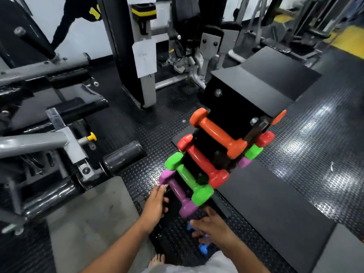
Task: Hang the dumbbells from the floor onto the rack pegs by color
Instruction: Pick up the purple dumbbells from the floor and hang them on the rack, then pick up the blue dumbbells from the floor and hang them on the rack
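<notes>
1. Down low under the rack (pixel 204 138), your right hand (pixel 214 229) curls its fingers round a blue dumbbell (pixel 202 249); only blue bits show past the knuckles, near the floor and below the bottom peg.
2. Your left hand (pixel 155 203) reaches to the rack's lower left, fingers mostly straight, tips touching or just beside the left head of the purple dumbbell (pixel 177 192); can't tell if it grips anything.
3. Purple dumbbell sits on the lowest filled tier, tilted with the rack.
4. Green dumbbell (pixel 189 178) hangs one tier up, red dumbbell (pixel 202 160) above that, orange dumbbell (pixel 218 133) on top.
5. Far side of the rack shows more heads in the same order: purple, green, red, and an orange edge at the top.
6. Rack is black and stands on a smooth black mat (pixel 266 194) over studded rubber floor (pixel 325 134).
7. Grey and black gym machine (pixel 49 138) with a yellow knob (pixel 91 136) sits to your left.
8. Your bare toes (pixel 157 260) show at the bottom edge.
</notes>
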`<move>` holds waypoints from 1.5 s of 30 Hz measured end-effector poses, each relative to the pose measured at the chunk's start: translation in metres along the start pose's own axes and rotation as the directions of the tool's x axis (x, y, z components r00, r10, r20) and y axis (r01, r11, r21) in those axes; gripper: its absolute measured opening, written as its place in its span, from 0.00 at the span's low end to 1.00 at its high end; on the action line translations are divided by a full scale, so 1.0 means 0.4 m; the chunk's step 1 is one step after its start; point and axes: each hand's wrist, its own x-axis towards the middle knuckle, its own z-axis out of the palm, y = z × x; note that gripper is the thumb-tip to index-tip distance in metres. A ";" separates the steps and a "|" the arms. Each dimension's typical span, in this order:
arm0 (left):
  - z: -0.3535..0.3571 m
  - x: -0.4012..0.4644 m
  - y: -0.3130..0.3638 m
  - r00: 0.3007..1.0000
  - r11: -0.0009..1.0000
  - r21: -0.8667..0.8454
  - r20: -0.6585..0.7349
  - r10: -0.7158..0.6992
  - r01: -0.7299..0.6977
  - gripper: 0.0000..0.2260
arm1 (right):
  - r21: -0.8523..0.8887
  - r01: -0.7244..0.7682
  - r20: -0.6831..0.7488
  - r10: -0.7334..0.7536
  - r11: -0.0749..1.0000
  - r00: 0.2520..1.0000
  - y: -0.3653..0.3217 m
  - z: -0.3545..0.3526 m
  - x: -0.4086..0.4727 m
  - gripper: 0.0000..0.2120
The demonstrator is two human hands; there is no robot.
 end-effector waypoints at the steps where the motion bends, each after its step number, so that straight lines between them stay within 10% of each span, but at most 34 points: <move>1: 0.007 -0.008 -0.018 1.000 1.000 -0.021 -0.020 -0.021 0.020 0.24 | 0.002 -0.005 0.007 0.005 1.000 1.000 0.007 -0.017 0.005 0.18; 7: 0.073 -0.090 -0.006 0.964 0.960 -0.174 -0.109 -0.242 0.221 0.16 | -0.019 -0.052 0.104 0.054 0.998 0.993 0.026 -0.189 0.056 0.18; 15: 0.287 -0.258 0.002 0.896 0.942 -0.334 -0.405 -0.181 0.039 0.13 | -0.300 0.105 0.299 -0.011 0.948 0.954 0.024 -0.481 0.051 0.10; 31: 0.518 -0.558 -0.162 0.922 0.919 -0.385 -0.320 -0.219 0.085 0.10 | -0.352 -0.201 0.202 0.284 0.914 0.937 0.300 -0.580 -0.145 0.08; 45: 0.744 -0.583 -0.254 0.876 0.885 -0.450 -0.371 -0.309 0.122 0.08 | -0.497 0.008 0.343 0.188 0.868 0.920 0.308 -0.672 -0.157 0.10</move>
